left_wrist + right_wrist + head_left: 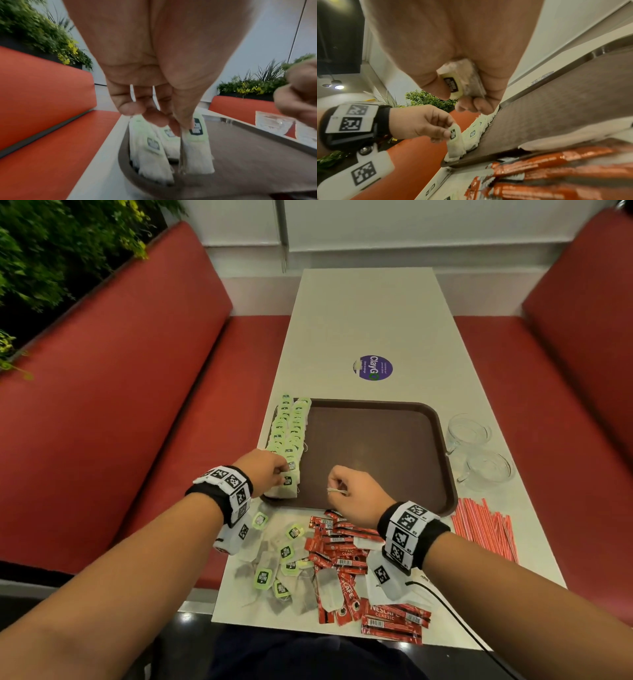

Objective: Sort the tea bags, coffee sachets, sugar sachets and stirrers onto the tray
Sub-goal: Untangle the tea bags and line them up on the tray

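Note:
A brown tray [376, 446] lies on the table. Two rows of green-tagged tea bags [289, 429] run along its left side. My left hand [282, 474] pinches one tea bag [287, 487] by its tag and holds it upright at the near end of those rows [197, 146]. My right hand [335, 489] hovers over the tray's near edge, fingers curled round a small bunch of tea bags [458, 81] with strings showing. Loose tea bags [277, 566] and red coffee sachets [346, 559] lie on the table below the tray. Red-and-white stirrers [486, 525] lie to the right.
Two clear glass cups [469, 433] [489, 470] stand right of the tray. A purple round sticker [373, 368] marks the table beyond it. Red bench seats [137, 405] flank the table on both sides. A black cable [455, 611] runs from my right wrist.

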`<state>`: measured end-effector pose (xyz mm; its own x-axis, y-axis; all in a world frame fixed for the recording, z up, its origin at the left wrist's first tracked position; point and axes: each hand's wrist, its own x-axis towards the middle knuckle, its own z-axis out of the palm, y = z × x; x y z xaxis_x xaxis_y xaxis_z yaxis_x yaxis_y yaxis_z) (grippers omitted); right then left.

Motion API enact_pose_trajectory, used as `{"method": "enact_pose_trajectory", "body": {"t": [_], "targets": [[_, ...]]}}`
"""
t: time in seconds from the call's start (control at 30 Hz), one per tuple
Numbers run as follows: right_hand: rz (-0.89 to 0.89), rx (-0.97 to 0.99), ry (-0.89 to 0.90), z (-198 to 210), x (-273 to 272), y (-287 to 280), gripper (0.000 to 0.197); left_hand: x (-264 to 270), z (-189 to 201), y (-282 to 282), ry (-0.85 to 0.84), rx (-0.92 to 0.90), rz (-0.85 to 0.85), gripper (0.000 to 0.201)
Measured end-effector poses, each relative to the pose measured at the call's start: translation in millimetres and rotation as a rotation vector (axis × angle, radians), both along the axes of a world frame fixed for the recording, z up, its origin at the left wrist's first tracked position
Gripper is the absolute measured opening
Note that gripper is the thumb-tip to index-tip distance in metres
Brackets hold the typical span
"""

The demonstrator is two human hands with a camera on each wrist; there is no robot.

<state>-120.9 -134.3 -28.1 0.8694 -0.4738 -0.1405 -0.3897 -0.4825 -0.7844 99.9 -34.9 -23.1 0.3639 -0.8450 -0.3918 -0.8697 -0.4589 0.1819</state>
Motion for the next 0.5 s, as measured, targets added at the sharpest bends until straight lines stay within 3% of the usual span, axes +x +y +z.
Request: {"method": "enact_pose_trajectory", "body": {"t": [0.2, 0.33, 0.5], "targets": [[-0.013, 0.002, 0.006, -7.6, 2.7, -5.3, 0.013, 7.9, -18.0, -23.0, -0.048, -0.024, 0.117, 0.019], [-0.013, 0.023, -0.003, -13.9, 8.4, -8.4, 0.016, 15.1, -24.6, -28.6, -0.085, -0.049, 0.190, 0.025], [-0.007, 0.049, -0.016, -16.7, 17.2, -10.0, 0.011, 0.8, -27.7, -30.6, -0.135, -0.054, 0.156, 0.025]]}}
